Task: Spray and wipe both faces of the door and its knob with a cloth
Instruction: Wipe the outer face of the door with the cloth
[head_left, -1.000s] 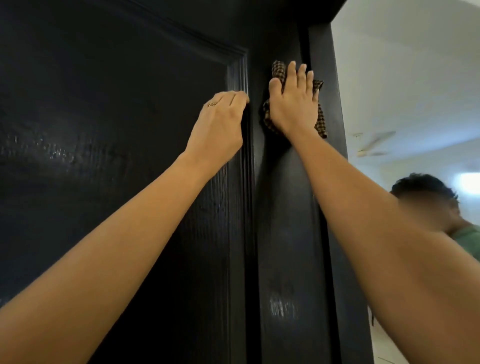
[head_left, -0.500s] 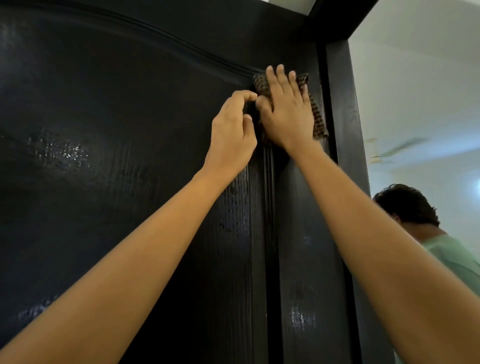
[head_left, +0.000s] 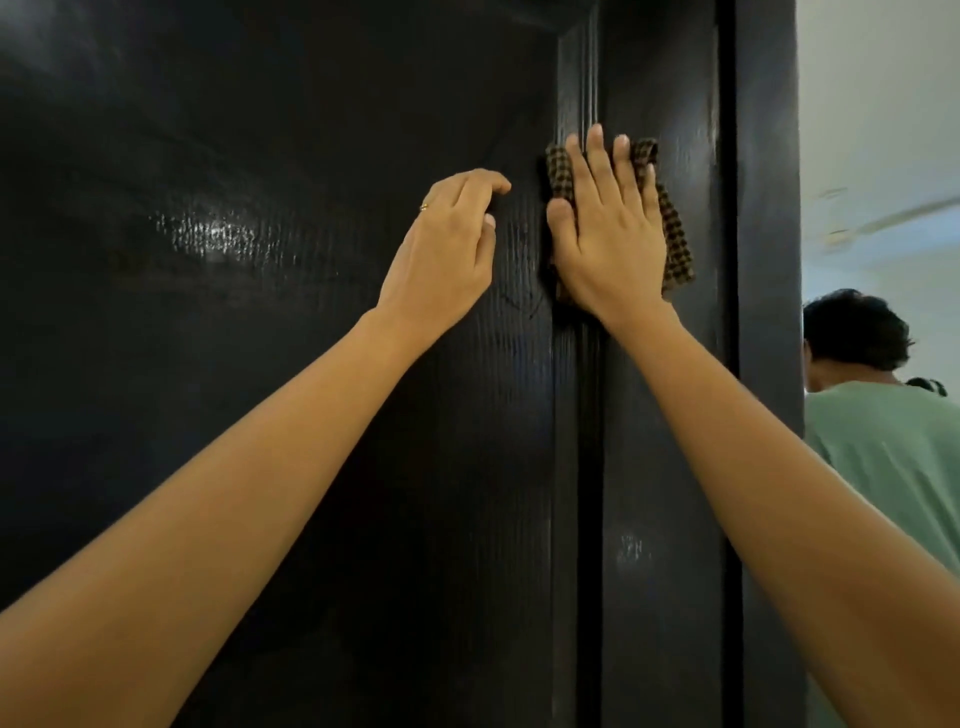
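A glossy black panelled door (head_left: 260, 364) fills most of the head view. My right hand (head_left: 605, 234) lies flat, fingers straight, pressing a brown checked cloth (head_left: 675, 244) against the door's raised stile near its right edge. My left hand (head_left: 447, 249) rests on the recessed panel just left of the cloth, fingers loosely curled with their tips touching the wood and holding nothing. A ring shows on one left finger. The knob and any spray bottle are out of view.
The door's black edge (head_left: 766, 312) runs down the right side. Beyond it stands a person in a green shirt (head_left: 883, 441), facing away, in a pale room with a white ceiling (head_left: 883, 156).
My right hand and the cloth have slid down the stile from near the door's top corner. My left hand has moved down with it and drawn slightly apart from the right.
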